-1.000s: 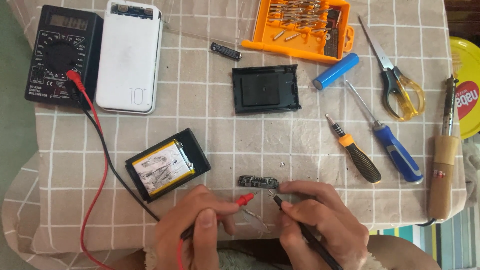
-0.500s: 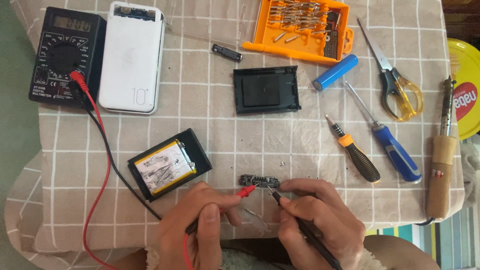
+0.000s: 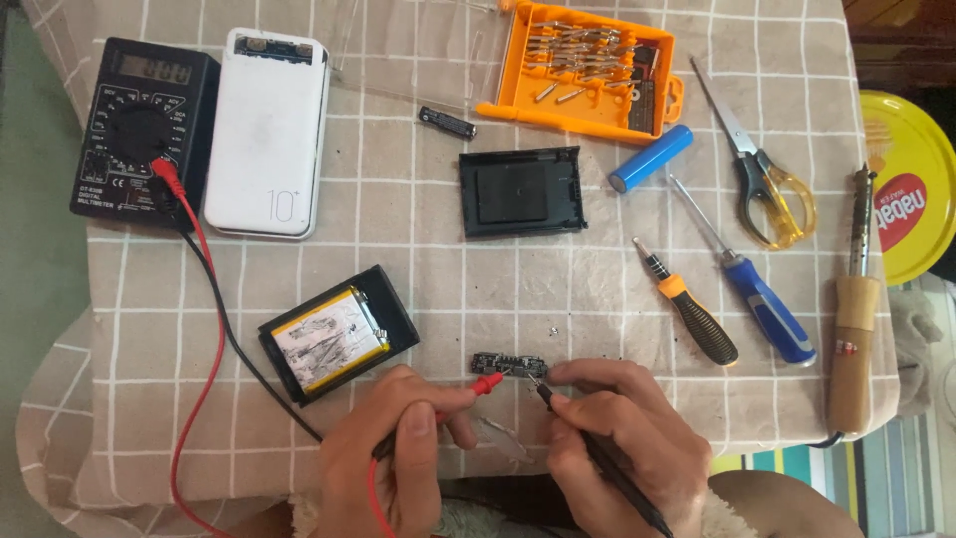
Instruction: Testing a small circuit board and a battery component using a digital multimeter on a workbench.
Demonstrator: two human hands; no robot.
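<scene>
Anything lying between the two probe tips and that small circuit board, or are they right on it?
Nothing visible in between. The red probe in the left hand and the black probe in the right hand both have their tips at the small circuit board.

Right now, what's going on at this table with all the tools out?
A person is probing a small circuit board on the checked tablecloth. The left hand holds a red probe and the right hand a black probe, both tips at the board. Their leads run to a multimeter; an opened case with a battery lies nearby.
</scene>
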